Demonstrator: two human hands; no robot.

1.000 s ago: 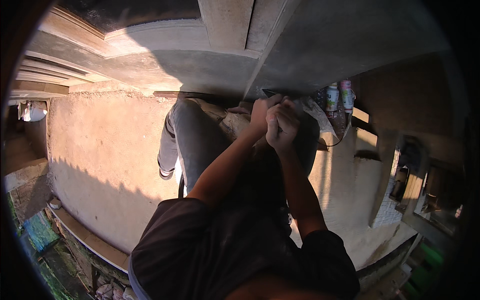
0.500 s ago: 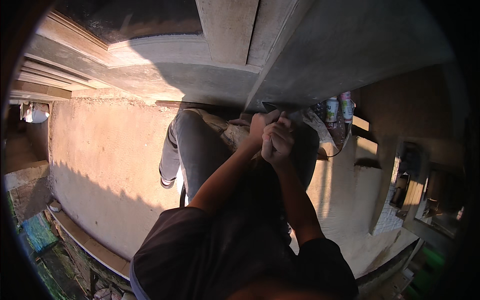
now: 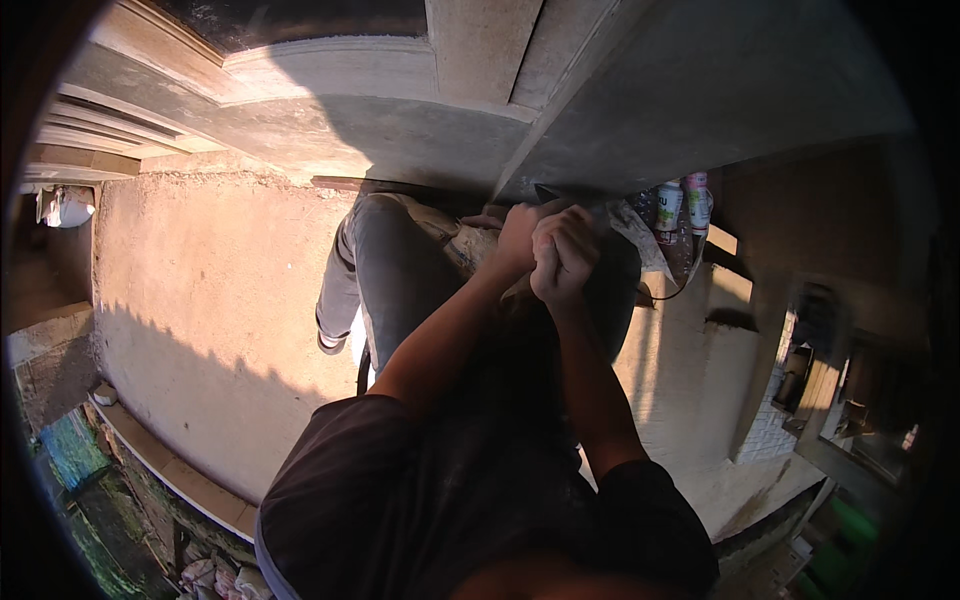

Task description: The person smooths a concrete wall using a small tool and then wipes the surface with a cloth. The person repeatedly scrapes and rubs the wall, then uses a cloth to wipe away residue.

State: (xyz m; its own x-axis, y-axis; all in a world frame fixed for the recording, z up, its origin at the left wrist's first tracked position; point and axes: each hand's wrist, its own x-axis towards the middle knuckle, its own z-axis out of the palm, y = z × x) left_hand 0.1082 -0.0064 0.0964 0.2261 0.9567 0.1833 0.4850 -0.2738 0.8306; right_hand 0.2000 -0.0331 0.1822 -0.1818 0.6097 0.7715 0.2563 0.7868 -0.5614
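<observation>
My left hand (image 3: 515,238) and my right hand (image 3: 565,250) are pressed close together above my lap, near the foot of the grey wall. Both have their fingers closed, the right one curled into a fist. What they grip is hidden by the fingers. Just beyond them, against the wall, sticks up a dark pointed piece (image 3: 543,192) like a blade; whether it joins what is in my hands I cannot tell. Between my knees lies a crumpled brownish bundle (image 3: 470,246), partly covered by my left forearm.
Right of my knee, a clear plastic bag (image 3: 684,238) stands by the wall with a white can (image 3: 668,208) and a pink-and-white can (image 3: 697,203). A pale wooden frame (image 3: 480,50) rises ahead. Sunlit concrete floor (image 3: 210,300) spreads left to a low ledge (image 3: 170,465).
The right hand has turned and its fingers have drawn in tighter beside the left. The dark pointed piece sits slightly higher in view. The whole view has shifted a little.
</observation>
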